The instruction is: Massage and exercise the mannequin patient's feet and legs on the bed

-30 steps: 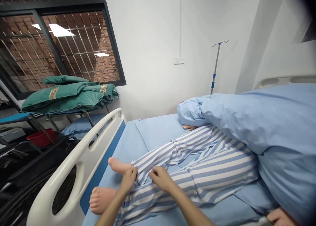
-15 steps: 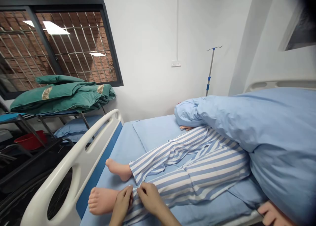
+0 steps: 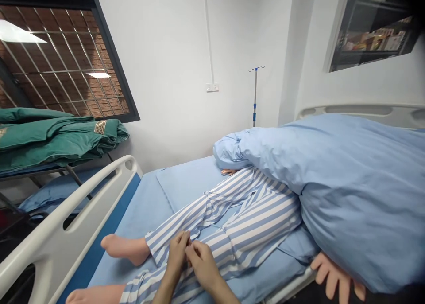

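My left hand (image 3: 178,252) and my right hand (image 3: 203,263) are close together over the lower part of striped trousers (image 3: 262,224). The fingers of both are curled inward and closed, with the tips almost meeting. What they hold, if anything, is hidden; whether they pinch the cloth I cannot tell. The blue-and-white trousers are worn by a figure that looks like a manikin, lying on the bed. Its far bare foot (image 3: 128,247) and near bare foot (image 3: 99,294) stick out of the cuffs on the left.
A light blue quilt (image 3: 348,171) covers the upper body; a figure's hand (image 3: 332,275) hangs from under it at the bed's edge. The white footboard (image 3: 79,206) stands on the left. Behind are an IV pole (image 3: 255,91) and folded green bedding (image 3: 56,135).
My hands have moved from the near trouser cuff, by the foot, up along the shin, and closer together. The view has turned right, bringing more of the headboard into sight.
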Demonstrator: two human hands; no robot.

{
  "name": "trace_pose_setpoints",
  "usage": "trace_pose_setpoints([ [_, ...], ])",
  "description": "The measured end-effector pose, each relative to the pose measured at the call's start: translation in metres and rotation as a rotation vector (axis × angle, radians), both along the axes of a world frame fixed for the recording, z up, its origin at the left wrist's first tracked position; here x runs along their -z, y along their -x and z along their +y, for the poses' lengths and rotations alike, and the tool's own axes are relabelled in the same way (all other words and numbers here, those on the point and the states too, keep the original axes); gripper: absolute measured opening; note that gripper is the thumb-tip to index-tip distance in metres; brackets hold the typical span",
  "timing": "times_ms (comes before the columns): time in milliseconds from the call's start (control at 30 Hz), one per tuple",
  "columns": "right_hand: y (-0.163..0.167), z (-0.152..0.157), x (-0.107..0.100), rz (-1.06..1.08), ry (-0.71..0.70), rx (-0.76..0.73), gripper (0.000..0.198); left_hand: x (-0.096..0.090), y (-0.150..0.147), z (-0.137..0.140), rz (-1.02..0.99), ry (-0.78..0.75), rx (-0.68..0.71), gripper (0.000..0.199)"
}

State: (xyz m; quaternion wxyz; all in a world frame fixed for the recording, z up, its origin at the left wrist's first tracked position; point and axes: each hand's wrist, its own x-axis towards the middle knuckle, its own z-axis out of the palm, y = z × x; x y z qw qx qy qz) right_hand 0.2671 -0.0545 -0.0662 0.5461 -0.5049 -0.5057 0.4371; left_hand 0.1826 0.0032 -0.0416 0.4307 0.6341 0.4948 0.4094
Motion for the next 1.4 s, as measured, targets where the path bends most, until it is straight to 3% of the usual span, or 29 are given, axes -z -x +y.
trace_pose_setpoints([
  [100, -0.03, -0.003, -0.003, -0.069, 0.0, 0.117, 0.03, 0.028, -0.005, -0.002, 0.039, -0.023, -0.078, 0.038],
  [167, -0.047, -0.002, 0.001, -0.07, 0.049, 0.133, 0.03, 0.037, -0.005, -0.002, 0.051, 0.012, -0.103, 0.039],
  [367, -0.056, 0.003, 0.009, -0.005, 0.118, 0.027, 0.026, 0.019, -0.04, 0.001, -0.061, 0.085, -0.108, 0.038],
  [500, -0.071, 0.006, 0.002, -0.192, 0.063, 0.176, 0.025, 0.018, -0.073, -0.006, -0.109, 0.031, 0.007, 0.036],
  [633, -0.103, 0.012, 0.001, -0.351, 0.004, 0.259, 0.027, 0.022, -0.085, -0.007, 0.002, 0.034, 0.106, 0.035],
  [900, -0.124, 0.012, 0.004, -0.068, -0.009, 0.257, 0.036, 0.017, -0.125, -0.005, -0.087, 0.077, 0.085, 0.032],
  [1067, -0.163, 0.008, -0.005, -0.324, -0.101, 0.356, 0.037, 0.007, -0.143, -0.013, 0.001, 0.072, 0.154, 0.033],
  [1167, -0.175, 0.009, 0.001, -0.431, -0.086, 0.403, 0.036, 0.004, -0.159, -0.013, -0.078, 0.098, 0.186, 0.032],
  [1267, -0.178, 0.009, 0.002, -0.374, -0.056, 0.407, 0.036, 0.015, -0.177, -0.014, -0.112, 0.031, 0.077, 0.031],
  [1400, -0.193, 0.008, -0.015, -0.396, -0.113, 0.438, 0.036, 0.032, -0.186, -0.02, 0.032, -0.112, -0.058, 0.031],
])
